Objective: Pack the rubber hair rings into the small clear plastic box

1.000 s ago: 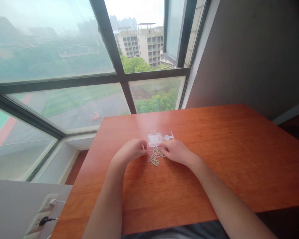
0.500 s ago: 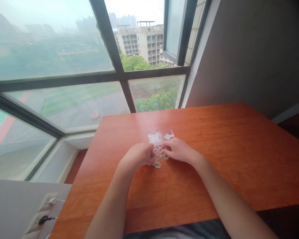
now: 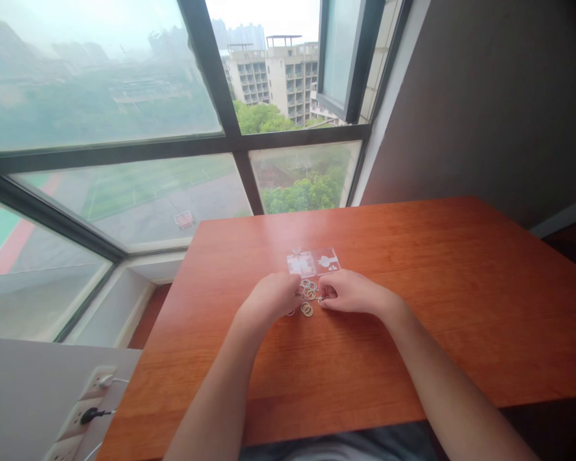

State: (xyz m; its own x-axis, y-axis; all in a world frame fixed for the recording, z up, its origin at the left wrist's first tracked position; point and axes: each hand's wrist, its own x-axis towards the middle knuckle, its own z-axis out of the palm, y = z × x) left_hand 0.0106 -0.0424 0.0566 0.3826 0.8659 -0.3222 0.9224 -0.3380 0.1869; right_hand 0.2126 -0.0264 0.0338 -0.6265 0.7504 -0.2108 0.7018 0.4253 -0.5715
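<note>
Several small pale rings (image 3: 309, 294) lie in a loose cluster on the table between my two hands. A few overlap closer to me, apart from the main group. My left hand (image 3: 281, 296) is at the cluster's left edge, fingers curled inward; a ring shows just under it, and what the fingertips hold is hidden. On the right side, my right hand (image 3: 338, 290) is closed in a pinch, with a pale ring at its fingertips. Just beyond the rings rests a clear plastic case (image 3: 301, 263), opened flat, with white shapes on its right half.
The brown wooden table (image 3: 413, 256) runs up to a dark-framed window (image 3: 240, 142). A grey wall (image 3: 480, 115) rises at the right. At the lower left, wall sockets (image 3: 79, 416) have a white and a black plug in them.
My right hand has shifted slightly right, away from the middle of the rings, and its fingers have curled more. My left fingers have drawn back from the nearer rings. The view has tilted a little.
</note>
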